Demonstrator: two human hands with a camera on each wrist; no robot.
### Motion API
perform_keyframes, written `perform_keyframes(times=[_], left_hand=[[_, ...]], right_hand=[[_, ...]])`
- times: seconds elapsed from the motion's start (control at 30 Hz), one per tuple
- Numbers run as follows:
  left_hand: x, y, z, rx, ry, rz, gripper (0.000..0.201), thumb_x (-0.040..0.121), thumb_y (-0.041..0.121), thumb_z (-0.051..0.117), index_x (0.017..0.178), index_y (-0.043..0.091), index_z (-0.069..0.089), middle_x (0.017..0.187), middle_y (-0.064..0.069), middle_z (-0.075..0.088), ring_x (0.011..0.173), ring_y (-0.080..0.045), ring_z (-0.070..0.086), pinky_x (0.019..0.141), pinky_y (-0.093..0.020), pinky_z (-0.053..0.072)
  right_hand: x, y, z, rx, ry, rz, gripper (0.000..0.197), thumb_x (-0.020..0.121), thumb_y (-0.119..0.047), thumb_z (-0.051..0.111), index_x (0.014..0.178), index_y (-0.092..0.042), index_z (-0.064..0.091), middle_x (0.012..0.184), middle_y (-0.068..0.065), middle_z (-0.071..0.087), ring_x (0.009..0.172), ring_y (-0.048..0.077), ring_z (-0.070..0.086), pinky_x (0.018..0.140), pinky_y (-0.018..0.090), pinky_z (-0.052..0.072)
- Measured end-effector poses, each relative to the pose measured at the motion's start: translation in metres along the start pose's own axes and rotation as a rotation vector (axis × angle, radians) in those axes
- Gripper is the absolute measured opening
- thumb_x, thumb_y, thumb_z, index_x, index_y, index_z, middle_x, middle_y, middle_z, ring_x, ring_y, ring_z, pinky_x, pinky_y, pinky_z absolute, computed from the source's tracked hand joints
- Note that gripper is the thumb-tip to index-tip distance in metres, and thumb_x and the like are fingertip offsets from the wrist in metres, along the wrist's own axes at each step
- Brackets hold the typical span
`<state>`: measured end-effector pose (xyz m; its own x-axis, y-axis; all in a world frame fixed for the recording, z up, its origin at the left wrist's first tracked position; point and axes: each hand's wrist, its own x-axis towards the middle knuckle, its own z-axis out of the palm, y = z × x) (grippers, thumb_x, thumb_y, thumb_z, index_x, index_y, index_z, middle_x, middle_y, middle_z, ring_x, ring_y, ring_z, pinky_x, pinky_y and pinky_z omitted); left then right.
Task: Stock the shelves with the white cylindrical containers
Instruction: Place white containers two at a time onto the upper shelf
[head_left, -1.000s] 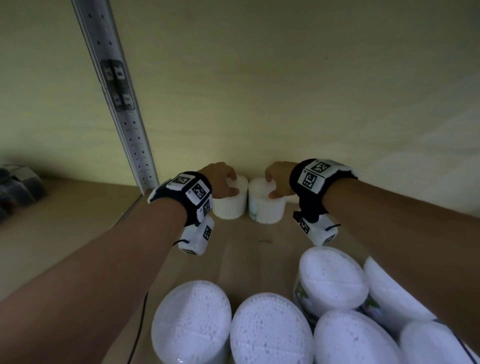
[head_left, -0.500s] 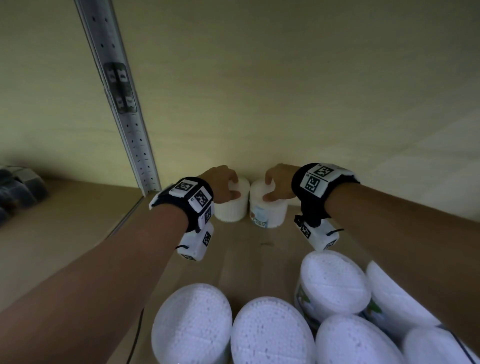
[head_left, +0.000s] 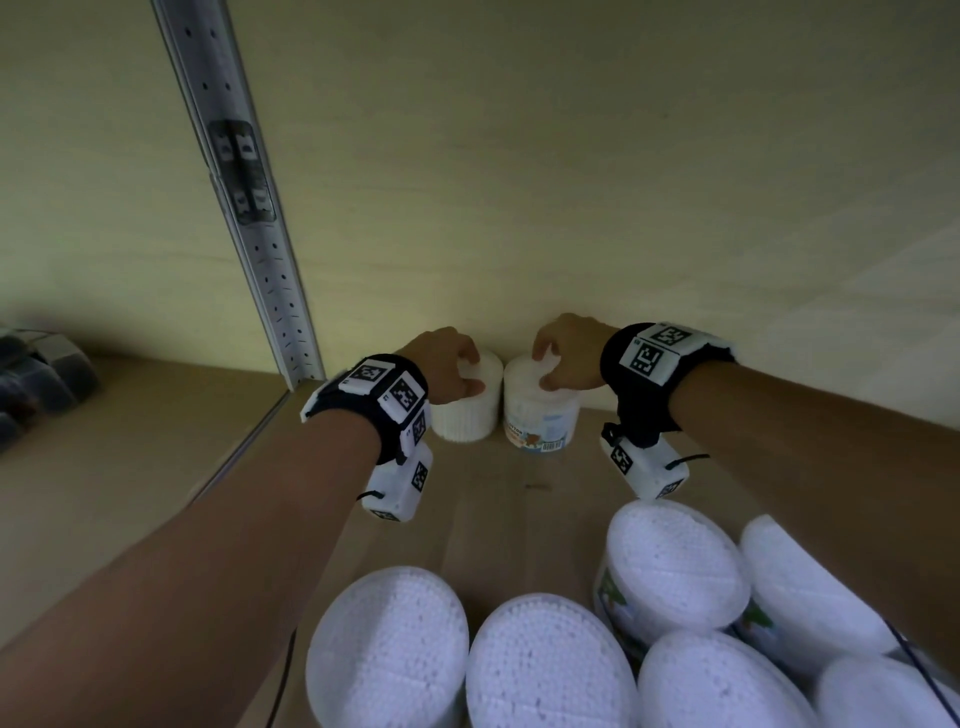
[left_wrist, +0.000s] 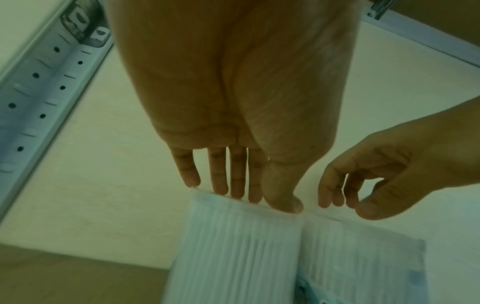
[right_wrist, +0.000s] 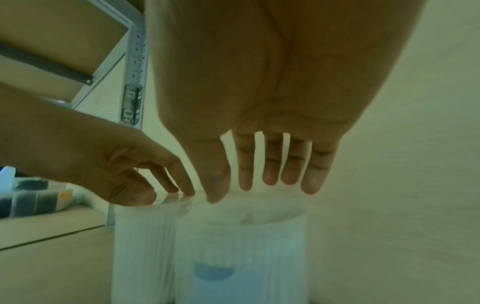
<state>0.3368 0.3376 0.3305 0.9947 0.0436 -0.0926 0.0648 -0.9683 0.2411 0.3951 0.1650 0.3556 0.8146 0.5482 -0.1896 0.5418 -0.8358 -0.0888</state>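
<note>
Two white ribbed cylindrical containers stand side by side at the back of the shelf board (head_left: 493, 514), against the wall. My left hand (head_left: 470, 371) is over the left container (head_left: 465, 413), its straight fingers (left_wrist: 221, 185) and thumb touching the lid's rim. My right hand (head_left: 545, 366) is over the right container (head_left: 540, 415), which shows a label and barcode. In the right wrist view the fingers (right_wrist: 270, 176) hang straight just above the lid (right_wrist: 241, 214), and the thumb tip meets the rim. Neither hand wraps a container's side.
Several more white containers (head_left: 675, 566) are bunched at the near edge, below my forearms. A perforated metal upright (head_left: 249, 208) rises at the left of this bay. Dark packages (head_left: 36, 384) lie on the neighbouring shelf at far left. The pale back wall is right behind the pair.
Both hands stay atop the same two containers at the back. The right container's label and barcode show more plainly toward me than a second ago.
</note>
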Motion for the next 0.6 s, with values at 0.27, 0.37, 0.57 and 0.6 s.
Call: perform_keyframes(times=[0.27, 0.37, 0.57, 0.6], left_hand=[[0.0006, -0.0001, 0.0011, -0.018, 0.016, -0.004, 0.050, 0.091, 0.035, 0.059, 0.134, 0.013, 0.047, 0.141, -0.008, 0.041, 0.128, -0.026, 0.043, 0.101, -0.031, 0.036], [0.0009, -0.0008, 0.0017, -0.024, 0.022, -0.002, 0.049, 0.091, 0.035, 0.059, 0.134, 0.014, 0.047, 0.141, -0.008, 0.040, 0.129, -0.025, 0.042, 0.101, -0.030, 0.035], [0.0002, -0.0007, 0.0011, -0.037, 0.023, 0.007, 0.049, 0.091, 0.035, 0.059, 0.134, 0.014, 0.047, 0.141, -0.008, 0.040, 0.130, -0.025, 0.041, 0.103, -0.031, 0.034], [0.0002, -0.0007, 0.0012, -0.039, 0.025, 0.008, 0.049, 0.091, 0.034, 0.059, 0.134, 0.014, 0.047, 0.142, -0.008, 0.040, 0.130, -0.025, 0.041, 0.103, -0.031, 0.034]], right_hand=[[0.0035, -0.0061, 0.0054, -0.139, -0.068, 0.081, 0.062, 0.092, -0.049, 0.051, 0.133, -0.002, 0.048, 0.135, 0.016, 0.052, 0.121, 0.031, 0.053, 0.099, 0.036, 0.045], [0.0038, -0.0077, 0.0045, -0.140, -0.071, 0.076, 0.060, 0.093, -0.045, 0.053, 0.132, 0.000, 0.050, 0.136, 0.017, 0.052, 0.123, 0.032, 0.053, 0.102, 0.037, 0.044], [0.0007, -0.0043, -0.0021, -0.123, -0.082, 0.007, 0.058, 0.090, -0.029, 0.063, 0.141, -0.011, 0.042, 0.144, 0.010, 0.043, 0.128, 0.028, 0.047, 0.104, 0.032, 0.039], [0.0003, -0.0040, -0.0028, -0.125, -0.081, -0.009, 0.057, 0.090, -0.025, 0.064, 0.141, -0.012, 0.043, 0.145, 0.009, 0.042, 0.129, 0.028, 0.046, 0.104, 0.032, 0.038]])
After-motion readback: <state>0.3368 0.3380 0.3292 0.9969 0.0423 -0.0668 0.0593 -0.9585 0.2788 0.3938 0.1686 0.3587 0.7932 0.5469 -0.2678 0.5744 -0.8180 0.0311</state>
